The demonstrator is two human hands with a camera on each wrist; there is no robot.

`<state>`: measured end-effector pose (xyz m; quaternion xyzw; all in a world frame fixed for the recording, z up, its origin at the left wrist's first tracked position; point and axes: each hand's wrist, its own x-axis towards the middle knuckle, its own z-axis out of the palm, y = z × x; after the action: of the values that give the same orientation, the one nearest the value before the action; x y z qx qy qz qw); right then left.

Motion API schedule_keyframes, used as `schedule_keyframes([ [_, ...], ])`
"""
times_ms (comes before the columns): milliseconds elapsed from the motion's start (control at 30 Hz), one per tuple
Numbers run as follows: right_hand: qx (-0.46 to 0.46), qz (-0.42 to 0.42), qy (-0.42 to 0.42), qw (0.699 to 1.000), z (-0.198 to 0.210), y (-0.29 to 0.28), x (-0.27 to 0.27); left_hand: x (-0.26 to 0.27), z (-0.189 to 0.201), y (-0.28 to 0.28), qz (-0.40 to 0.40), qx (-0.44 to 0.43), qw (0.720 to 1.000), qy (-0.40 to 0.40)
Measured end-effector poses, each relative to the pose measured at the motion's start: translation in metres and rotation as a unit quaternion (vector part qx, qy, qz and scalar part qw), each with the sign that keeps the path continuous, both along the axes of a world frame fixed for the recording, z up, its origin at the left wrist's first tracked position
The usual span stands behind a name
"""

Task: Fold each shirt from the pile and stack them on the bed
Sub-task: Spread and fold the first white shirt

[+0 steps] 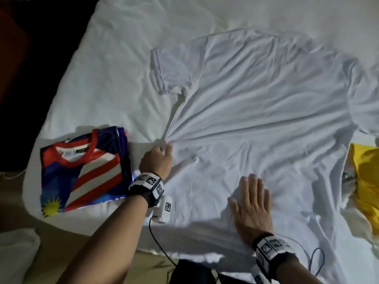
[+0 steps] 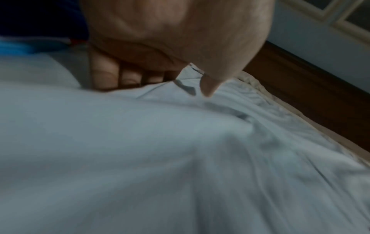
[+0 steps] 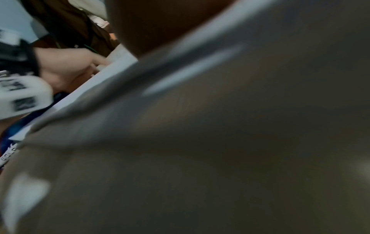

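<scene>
A white T-shirt (image 1: 256, 103) lies spread on the bed, collar far, wrinkles fanning out from its left side edge. My left hand (image 1: 162, 152) grips that bunched edge with curled fingers (image 2: 106, 74) and thumb; the cloth (image 2: 180, 150) fills the left wrist view. My right hand (image 1: 252, 199) lies flat, fingers straight, pressing the shirt near its hem. The right wrist view is dark and blurred with cloth (image 3: 220, 142), and the left hand (image 3: 68, 66) shows at its left. A folded red, white and blue striped shirt (image 1: 84, 171) lies left of my left hand.
A yellow garment (image 1: 367, 181) lies at the right edge, beside the white shirt. The bed's white sheet (image 1: 123, 68) stretches away to the far left. The bed's near-left corner drops to a dark floor (image 1: 18, 78). A black cable (image 1: 158, 240) hangs from my left wristband.
</scene>
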<state>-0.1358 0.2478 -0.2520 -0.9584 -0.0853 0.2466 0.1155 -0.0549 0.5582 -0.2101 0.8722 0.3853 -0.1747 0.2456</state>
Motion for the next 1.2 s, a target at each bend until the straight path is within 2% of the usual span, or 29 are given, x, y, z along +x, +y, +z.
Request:
schedule_keyframes([
  [100,-0.003,-0.019,0.019,1.000,0.004,0.003,-0.014,-0.037,0.002,-0.012,-0.034,-0.005,0.997,0.075],
  [300,-0.021,-0.023,0.028,0.999,0.004,0.002,-0.028,-0.067,-0.004,0.013,0.048,-0.060,0.996,-0.038],
  [400,-0.021,-0.031,0.021,0.999,0.002,0.003,-0.029,-0.076,0.003,0.015,0.075,-0.185,0.980,-0.018],
  [500,-0.025,-0.037,0.018,0.999,0.000,0.004,-0.030,-0.088,0.014,0.022,0.046,-0.260,0.963,0.045],
  [567,-0.027,-0.038,0.010,0.999,0.000,0.004,-0.030,-0.096,0.020,0.028,-0.001,-0.242,0.966,0.085],
  [633,-0.024,-0.039,0.005,0.999,-0.001,0.004,-0.031,-0.104,0.019,0.034,-0.007,-0.209,0.974,0.091],
  [767,-0.027,-0.038,-0.008,0.999,-0.004,0.002,-0.032,-0.126,0.015,0.032,0.025,-0.119,0.992,0.027],
  [967,-0.025,-0.043,0.001,0.999,-0.003,0.004,-0.032,-0.150,0.009,0.024,0.119,-0.105,0.984,-0.085],
  [1000,-0.026,-0.045,0.001,0.999,-0.003,0.005,-0.032,-0.156,0.013,0.023,0.092,-0.069,0.987,-0.111],
  [1033,-0.026,-0.048,0.004,0.999,-0.003,0.006,-0.033,-0.163,0.017,0.022,0.021,-0.020,0.989,-0.146],
  [1067,-0.025,-0.049,0.011,0.998,-0.003,0.007,-0.033,-0.172,0.019,0.019,-0.089,0.020,0.980,-0.179],
  [1133,-0.018,-0.050,0.017,0.998,-0.003,0.007,-0.037,-0.188,0.021,0.012,-0.317,0.056,0.928,-0.187],
  [1167,-0.016,-0.047,0.014,0.999,-0.003,0.007,-0.039,-0.196,0.018,0.008,-0.394,0.066,0.902,-0.166],
  [1200,-0.016,-0.042,0.008,0.999,-0.002,0.006,-0.041,-0.204,0.013,0.006,-0.431,0.085,0.887,-0.141],
])
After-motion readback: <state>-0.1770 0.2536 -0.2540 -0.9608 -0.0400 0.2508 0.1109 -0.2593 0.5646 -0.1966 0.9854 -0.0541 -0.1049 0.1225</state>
